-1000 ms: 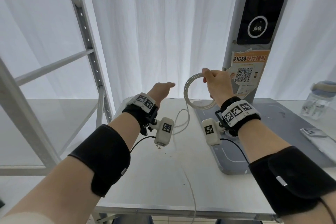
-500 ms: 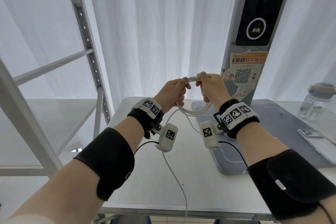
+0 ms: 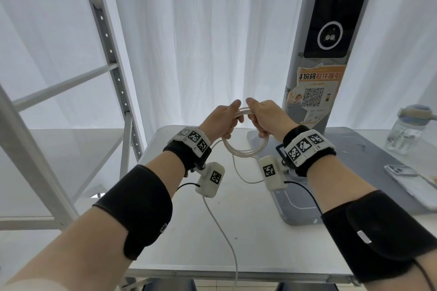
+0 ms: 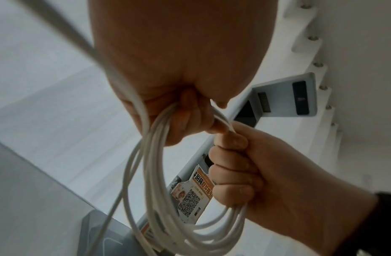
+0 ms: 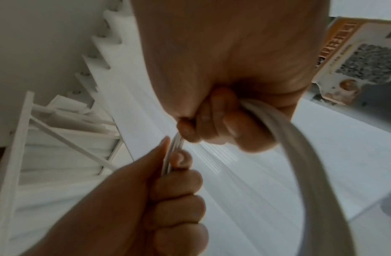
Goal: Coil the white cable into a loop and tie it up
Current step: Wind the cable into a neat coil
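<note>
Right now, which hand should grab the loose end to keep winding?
Probably the left hand. The loose tail of the cable drops from the coil on its side and runs down past the left wrist, while the right hand grips the coil firmly enough to steady it.

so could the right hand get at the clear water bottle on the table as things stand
Probably not right away: the right hand is gripping the coiled white cable along with the left hand. The clear plastic water bottle stands unobstructed on the table's right side.
</note>
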Action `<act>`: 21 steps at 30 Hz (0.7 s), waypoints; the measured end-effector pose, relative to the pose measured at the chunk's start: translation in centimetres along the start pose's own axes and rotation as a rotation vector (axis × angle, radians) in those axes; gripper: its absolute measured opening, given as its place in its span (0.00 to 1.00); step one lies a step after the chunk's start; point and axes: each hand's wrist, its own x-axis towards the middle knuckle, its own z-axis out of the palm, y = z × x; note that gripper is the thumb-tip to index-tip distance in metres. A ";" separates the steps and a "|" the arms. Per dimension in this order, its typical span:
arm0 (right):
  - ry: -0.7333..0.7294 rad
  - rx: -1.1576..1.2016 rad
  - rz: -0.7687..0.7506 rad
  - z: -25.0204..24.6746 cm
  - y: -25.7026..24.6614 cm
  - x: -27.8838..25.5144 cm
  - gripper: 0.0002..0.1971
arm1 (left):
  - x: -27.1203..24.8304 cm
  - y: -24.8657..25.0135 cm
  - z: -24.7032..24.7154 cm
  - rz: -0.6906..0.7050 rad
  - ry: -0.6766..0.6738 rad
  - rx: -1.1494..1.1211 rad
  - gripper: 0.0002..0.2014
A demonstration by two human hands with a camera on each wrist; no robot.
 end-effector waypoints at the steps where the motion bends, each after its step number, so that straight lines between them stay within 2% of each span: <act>1: 0.001 0.056 -0.001 0.0 0.1 0.0 0.24 | 0.0 -0.2 -0.1 -0.008 0.013 -0.038 0.24; 6: -0.002 0.115 -0.080 0.1 0.7 0.1 0.25 | -0.1 -0.2 -0.3 -0.028 0.042 -0.023 0.21; 10: 0.029 -0.116 -0.175 -0.2 1.2 0.6 0.23 | 0.1 -0.2 -0.3 -0.024 0.070 0.105 0.21; 12: 0.029 -0.213 -0.170 -0.3 1.4 1.0 0.15 | 0.2 -0.5 -0.2 -0.017 0.069 0.235 0.22; 13: 0.025 -0.215 -0.136 -0.2 1.2 1.0 0.16 | 0.2 -0.6 -0.1 -0.017 0.055 0.302 0.23; 14: 0.039 -0.202 -0.109 0.0 0.9 1.1 0.21 | 0.2 -0.8 0.0 -0.020 0.037 0.353 0.23; 16: 0.065 -0.172 -0.134 0.4 0.0 1.0 0.26 | 0.1 -1.1 0.4 -0.024 0.009 0.399 0.24; 18: 0.007 -0.155 -0.164 0.9 -0.8 0.6 0.26 | -0.1 -0.9 0.8 -0.001 -0.011 0.421 0.25; 21: -0.086 -0.194 -0.035 1.7 -1.3 -0.3 0.28 | -0.2 -0.4 1.4 0.026 -0.025 0.451 0.22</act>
